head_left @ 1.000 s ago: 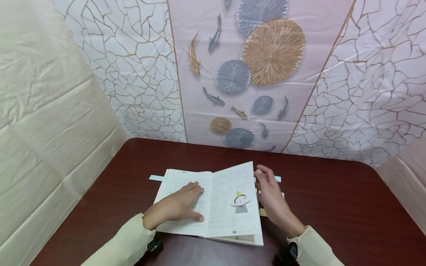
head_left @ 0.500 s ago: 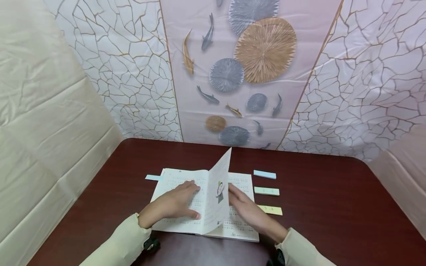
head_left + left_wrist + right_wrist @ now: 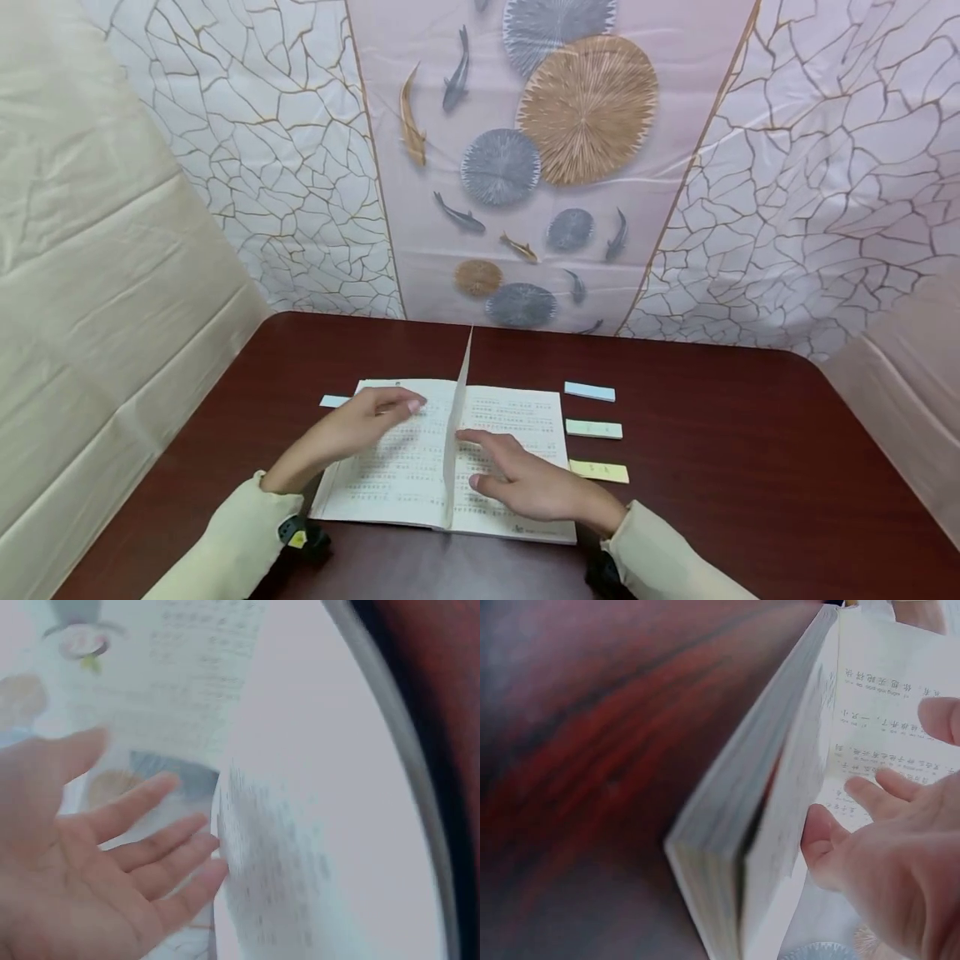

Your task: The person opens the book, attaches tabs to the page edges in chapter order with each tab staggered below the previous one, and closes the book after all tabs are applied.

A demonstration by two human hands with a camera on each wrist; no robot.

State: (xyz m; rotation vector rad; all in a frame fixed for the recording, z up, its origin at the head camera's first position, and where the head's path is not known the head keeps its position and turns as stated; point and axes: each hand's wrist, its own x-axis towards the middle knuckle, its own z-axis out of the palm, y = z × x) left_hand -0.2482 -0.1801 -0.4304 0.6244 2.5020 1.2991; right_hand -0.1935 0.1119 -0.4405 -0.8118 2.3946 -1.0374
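Observation:
A printed book [image 3: 390, 479] lies open on the table, with one leaf [image 3: 453, 450] standing nearly upright at the fold. My right hand [image 3: 536, 483] is over the right page, its index fingertip at that leaf. Its fingers are extended or slightly bent, gripping nothing. Above the left page hovers my left hand [image 3: 352, 429], fingers loose and nothing held. In the left wrist view the left hand [image 3: 112, 870] appears with spread fingers beside the raised leaf [image 3: 187, 697], which bears a small drawn figure. The right wrist view shows the right hand [image 3: 907, 855] and the book's thick page edges [image 3: 727, 832].
Blue [image 3: 589, 391], green [image 3: 594, 429] and yellow [image 3: 598, 472] paper strips lie right of the book. A pale blue strip [image 3: 334, 401] sticks out at its left edge. The dark red table [image 3: 712, 467] meets a patterned cloth backdrop [image 3: 502, 250].
The leaf has swung from the right side up to nearly upright, with the right hand moving left along with it. My left hand has lifted from the left page and shifted left.

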